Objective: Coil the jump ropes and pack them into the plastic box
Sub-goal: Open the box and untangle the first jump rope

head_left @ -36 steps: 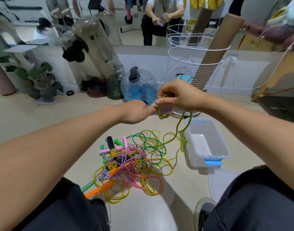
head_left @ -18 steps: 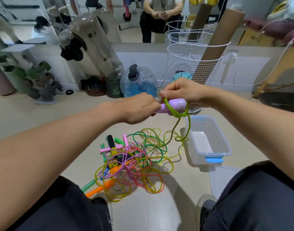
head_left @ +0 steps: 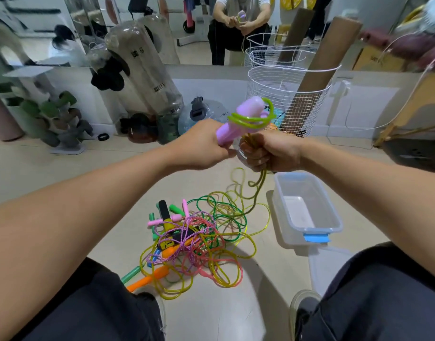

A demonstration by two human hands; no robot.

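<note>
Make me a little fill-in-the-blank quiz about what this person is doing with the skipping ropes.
1. The left hand grips a pair of ____ coloured handles.
2. The cord wound round those handles is yellow-____.
3. The right hand grips the cord that trails down to the tangled pile on the ____.
4. The plastic box holds ____ ropes so far.

Missing words: purple; green; floor; no
</note>
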